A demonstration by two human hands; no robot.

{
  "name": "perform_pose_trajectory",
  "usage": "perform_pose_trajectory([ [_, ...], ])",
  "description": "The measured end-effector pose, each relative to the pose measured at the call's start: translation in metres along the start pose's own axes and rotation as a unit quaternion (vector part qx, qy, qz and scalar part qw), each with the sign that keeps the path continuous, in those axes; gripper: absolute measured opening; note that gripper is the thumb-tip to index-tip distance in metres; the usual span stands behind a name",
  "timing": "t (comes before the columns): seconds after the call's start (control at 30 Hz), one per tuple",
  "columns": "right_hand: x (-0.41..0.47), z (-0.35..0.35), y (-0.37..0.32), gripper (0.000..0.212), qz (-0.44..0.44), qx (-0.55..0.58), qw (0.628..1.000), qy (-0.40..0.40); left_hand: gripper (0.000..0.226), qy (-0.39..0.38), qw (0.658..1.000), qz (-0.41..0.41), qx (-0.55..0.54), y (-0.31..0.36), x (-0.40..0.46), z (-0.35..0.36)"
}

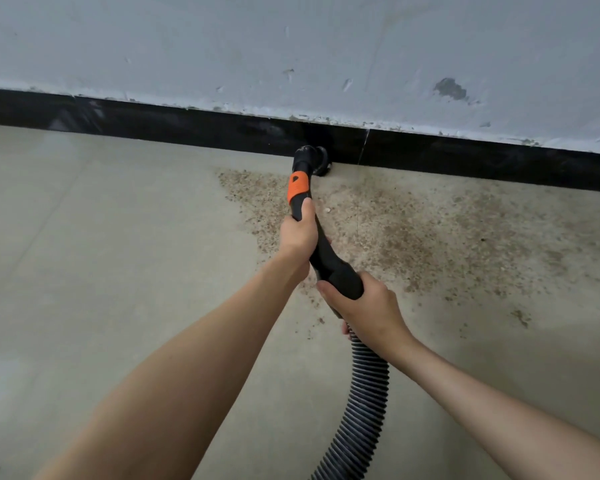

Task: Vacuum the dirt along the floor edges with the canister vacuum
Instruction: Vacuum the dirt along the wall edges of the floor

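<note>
Where the floor meets the black skirting, the vacuum nozzle [312, 160] sits pressed down at the foot of the wall, its round black head touching or almost touching the skirting board [465, 157]. It is a curved black wand [321, 247] with an orange band [299, 188] just behind the head, and it widens toward the rear into a thicker cuff from which a ribbed black hose [359, 407] runs down and out of the lower edge of the view.

The left hand [298, 233] grips the wand just behind the orange band, fingers wrapped under it and the thumb laid along the top toward the band. The right hand [361, 303] grips the thick cuff where wand and hose join, fingers curled round it from above, thumb across the near side. Both forearms are bare and reach forward from the bottom of the view.

A wide patch of brown gritty dirt [413, 237] lies on the pale concrete floor [101, 237], starting right at the nozzle and spreading to the right along the skirting and out beneath the wand and hands. Left of the nozzle the floor looks much cleaner. Above the skirting rises a pale grey wall [222, 46], scuffed and chipped in places.
</note>
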State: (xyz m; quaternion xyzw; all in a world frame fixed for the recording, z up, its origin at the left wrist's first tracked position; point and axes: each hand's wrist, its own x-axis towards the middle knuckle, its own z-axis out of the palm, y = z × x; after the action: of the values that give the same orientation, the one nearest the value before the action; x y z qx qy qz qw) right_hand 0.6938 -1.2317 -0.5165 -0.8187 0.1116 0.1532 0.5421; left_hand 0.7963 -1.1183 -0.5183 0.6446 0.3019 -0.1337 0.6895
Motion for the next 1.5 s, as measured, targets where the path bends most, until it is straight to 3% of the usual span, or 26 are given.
perform_pose_trajectory([
  [0.1, 0.011, 0.034, -0.022, 0.04, -0.026, -0.014, 0.999, -0.022, 0.055, 0.037, 0.999, 0.016, -0.014, 0.013, 0.01, -0.044],
  [0.37, 0.021, 0.144, -0.084, 0.045, -0.055, -0.062, 0.988, -0.127, 0.043, 0.179, 0.982, 0.009, -0.057, 0.04, 0.025, -0.18],
  [0.53, 0.011, 0.176, -0.094, 0.048, -0.032, -0.041, 0.988, -0.144, 0.045, 0.182, 0.983, -0.007, -0.037, 0.04, 0.028, -0.213],
  [1.03, -0.017, 0.128, -0.07, 0.05, 0.029, 0.013, 0.997, -0.068, 0.036, 0.06, 0.998, -0.007, 0.035, 0.034, 0.006, -0.143],
  [1.5, -0.038, 0.055, -0.032, 0.04, 0.051, 0.071, 0.996, 0.022, 0.048, -0.03, 0.993, -0.006, 0.117, 0.021, -0.018, -0.043],
])
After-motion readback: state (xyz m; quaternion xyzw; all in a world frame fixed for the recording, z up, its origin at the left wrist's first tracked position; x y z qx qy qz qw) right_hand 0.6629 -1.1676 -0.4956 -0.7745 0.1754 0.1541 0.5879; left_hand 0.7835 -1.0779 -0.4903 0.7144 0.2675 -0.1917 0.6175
